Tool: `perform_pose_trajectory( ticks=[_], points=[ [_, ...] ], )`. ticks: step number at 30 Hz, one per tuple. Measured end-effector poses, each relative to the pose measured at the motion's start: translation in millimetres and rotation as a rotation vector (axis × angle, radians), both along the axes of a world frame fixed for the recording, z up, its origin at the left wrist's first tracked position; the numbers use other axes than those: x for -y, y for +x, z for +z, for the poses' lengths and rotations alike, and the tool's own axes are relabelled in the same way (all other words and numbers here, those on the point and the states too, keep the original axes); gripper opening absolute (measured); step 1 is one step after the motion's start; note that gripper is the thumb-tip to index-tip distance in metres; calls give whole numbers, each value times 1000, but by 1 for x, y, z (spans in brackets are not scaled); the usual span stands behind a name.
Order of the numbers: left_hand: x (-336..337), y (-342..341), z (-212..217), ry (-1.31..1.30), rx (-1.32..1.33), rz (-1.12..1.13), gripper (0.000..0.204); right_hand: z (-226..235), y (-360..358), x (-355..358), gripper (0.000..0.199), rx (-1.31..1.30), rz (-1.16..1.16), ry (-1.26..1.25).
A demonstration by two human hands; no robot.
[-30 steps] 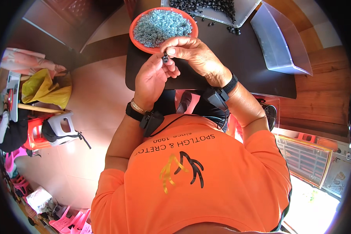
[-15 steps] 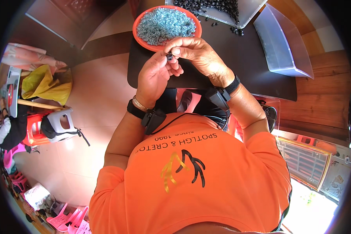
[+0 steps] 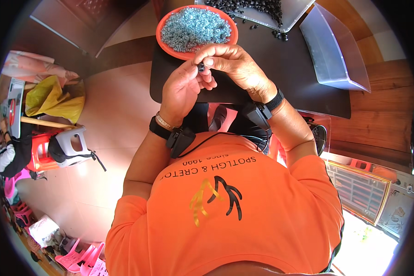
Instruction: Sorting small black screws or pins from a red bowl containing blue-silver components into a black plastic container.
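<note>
A small black round part [image 3: 201, 67] sits between the fingertips of both hands, just in front of the orange bowl. My left hand [image 3: 183, 87] pinches it from the left, thumb and index finger together and the other fingers curled. From the right, my right hand [image 3: 234, 65] closes thumb and index finger at the top of the same part. Its finer shape is too small to make out. Behind the hands stands the orange bowl [image 3: 159, 39], heaped with small shiny silvery pieces [image 3: 195, 30].
The dark table [image 3: 280, 69] carries a clear tray [image 3: 295, 22] with many black parts [image 3: 262, 9], some loose beside it [image 3: 279, 35]. An upright translucent bin [image 3: 331, 55] stands at the right. A grey stool [image 3: 73, 145] and a yellow cloth or bag [image 3: 55, 99] are on the left.
The hands stay almost in place. The black part between the fingertips shows slightly more and appears a little turned.
</note>
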State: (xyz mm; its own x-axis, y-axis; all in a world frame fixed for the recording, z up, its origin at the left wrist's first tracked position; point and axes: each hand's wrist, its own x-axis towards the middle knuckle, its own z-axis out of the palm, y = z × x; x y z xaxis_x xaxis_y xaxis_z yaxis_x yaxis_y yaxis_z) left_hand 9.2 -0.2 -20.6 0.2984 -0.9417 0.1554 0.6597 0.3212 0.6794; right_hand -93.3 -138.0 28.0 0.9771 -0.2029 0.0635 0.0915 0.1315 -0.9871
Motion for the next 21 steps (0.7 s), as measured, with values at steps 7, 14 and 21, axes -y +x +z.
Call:
perform_pose_trajectory(
  ticks=[7,14,21],
  points=[
    [1,5,-6,-49,-106,-47,32,-7,0,-14,15,222,-174,-365],
    [1,-2,-3,-7,-127,40,38,0,-2,-24,30,342,-351,-895],
    [3,0,-4,-1,-111,25,38,-4,0,-25,33,366,-440,-1074]
  ],
)
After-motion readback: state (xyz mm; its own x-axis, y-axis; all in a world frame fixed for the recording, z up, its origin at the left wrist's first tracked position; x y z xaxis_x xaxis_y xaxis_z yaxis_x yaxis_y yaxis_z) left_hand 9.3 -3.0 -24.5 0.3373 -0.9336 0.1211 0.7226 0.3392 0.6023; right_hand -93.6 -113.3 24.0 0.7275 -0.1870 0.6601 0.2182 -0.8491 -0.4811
